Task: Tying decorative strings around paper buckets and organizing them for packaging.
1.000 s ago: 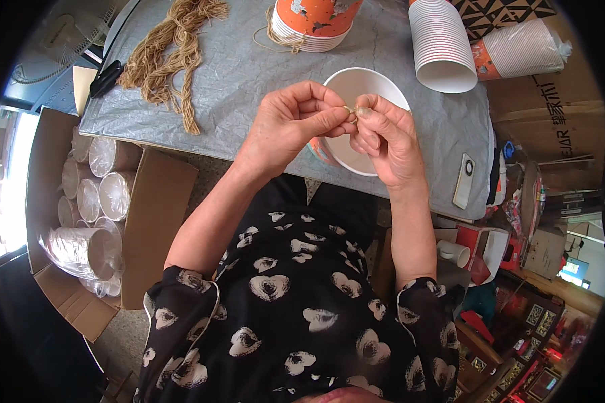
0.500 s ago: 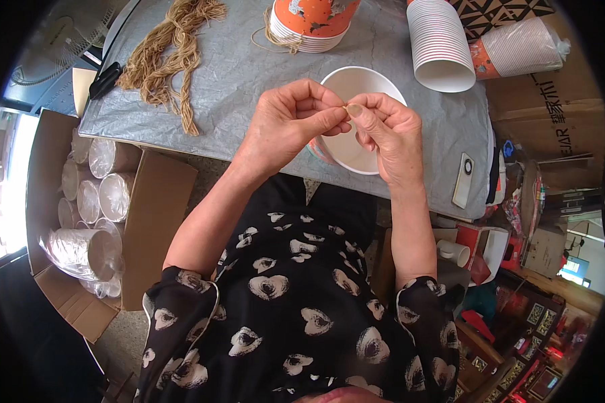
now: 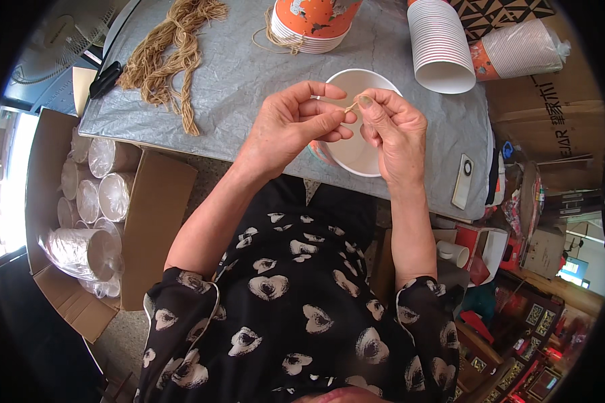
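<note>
Two hands, head view: A left hand and a right hand meet above a table under a wrinkled gray cover.
Twine: A short, thin strand of tan twine spans the narrow gap between the two hands' fingertips.
Left grip: Thumb and fingers pinch the strand's left end, the forefinger lifted apart.
Right grip: Thumb and bent fingers pinch its right end.
Beneath: A large, round white tub opens upward behind the fingers; the height between them cannot be told.
Near edge: The table's front edge curves just past the tub, on the wearer's side.
Left room: Gray cover stretches from the left hand to a loose bundle of tan fiber strands and a slim black object at the table's left edge.
Right room: Gray cover separates the right hand from a pale oblong object near the right edge.
Far side: An orange patterned stack of tubs and a ribbed white stack of nested tubs stand well apart.
</note>
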{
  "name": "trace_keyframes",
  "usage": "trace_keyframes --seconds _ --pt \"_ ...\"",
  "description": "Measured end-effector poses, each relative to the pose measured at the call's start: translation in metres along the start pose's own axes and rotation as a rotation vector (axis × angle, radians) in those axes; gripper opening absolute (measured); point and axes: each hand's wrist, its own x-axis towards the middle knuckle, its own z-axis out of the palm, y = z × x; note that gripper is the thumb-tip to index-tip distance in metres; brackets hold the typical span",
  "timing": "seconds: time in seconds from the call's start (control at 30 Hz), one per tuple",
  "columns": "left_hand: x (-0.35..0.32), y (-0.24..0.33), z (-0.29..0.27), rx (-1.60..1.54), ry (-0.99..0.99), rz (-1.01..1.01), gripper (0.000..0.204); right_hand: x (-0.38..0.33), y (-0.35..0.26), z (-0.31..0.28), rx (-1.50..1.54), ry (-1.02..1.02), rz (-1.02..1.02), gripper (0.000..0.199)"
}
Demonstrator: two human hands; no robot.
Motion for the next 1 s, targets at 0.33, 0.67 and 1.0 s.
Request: trace_keyframes --seconds 0.33,0.67,1.0 --pt "0.002 0.012 0.002 0.086 -0.036 -0.054 0.026 0.004 -0.009 0.003 -0.152 -0.006 -0.082 0.016" --pt "0.008 0.020 -0.002 0.438 -0.073 0.048 0.019 0.000 -0.036 -0.028 -0.437 -0.251 -0.040 0.014" --pt "0.003 0.031 -0.008 1.036 -0.217 0.297 0.006 0.004 -0.040 -0.047 -0.589 0.086 -0.426 0.010"
